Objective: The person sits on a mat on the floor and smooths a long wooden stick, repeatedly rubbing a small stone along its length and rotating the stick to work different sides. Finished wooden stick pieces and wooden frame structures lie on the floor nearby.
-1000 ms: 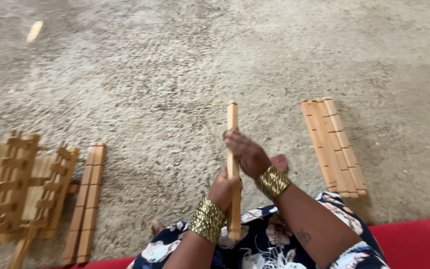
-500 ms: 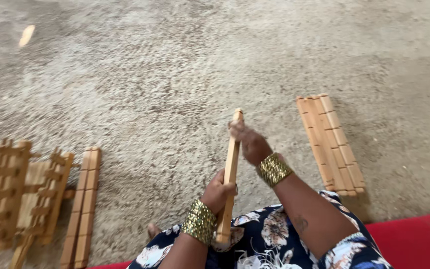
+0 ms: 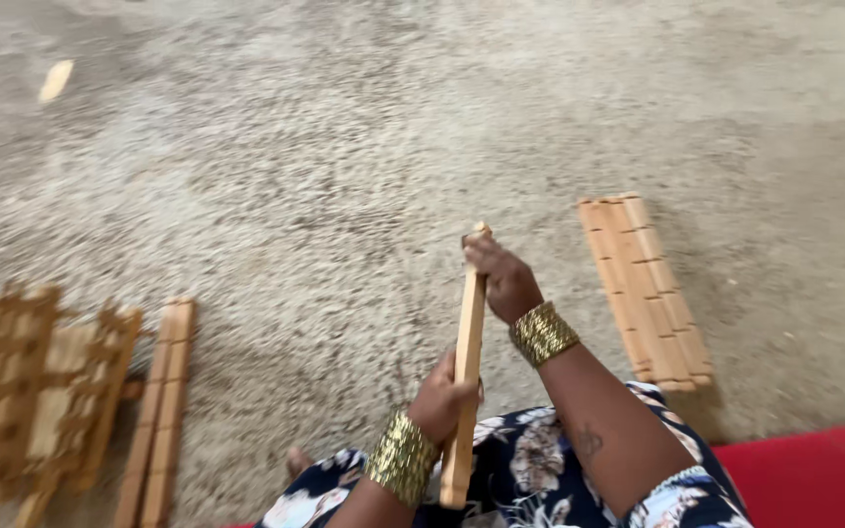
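Observation:
A long light wooden stick (image 3: 466, 352) stands nearly upright in front of me, leaning slightly right at the top. My left hand (image 3: 440, 399) grips its lower part, close to my lap. My right hand (image 3: 503, 279) is closed around its upper end. Both wrists carry wide gold bangles. The stick's bottom end reaches down to my floral dress (image 3: 530, 469).
Rough sandy ground fills the view. A flat bundle of wooden slats (image 3: 645, 288) lies to the right. Two long sticks (image 3: 160, 401) lie at the left beside notched wooden frames (image 3: 26, 391). A red mat (image 3: 814, 474) shows at bottom right. A pale scrap (image 3: 55, 80) lies far left.
My right hand has slid up the stick from its middle to its top end. The view has shifted a little, and the stick stays between both hands.

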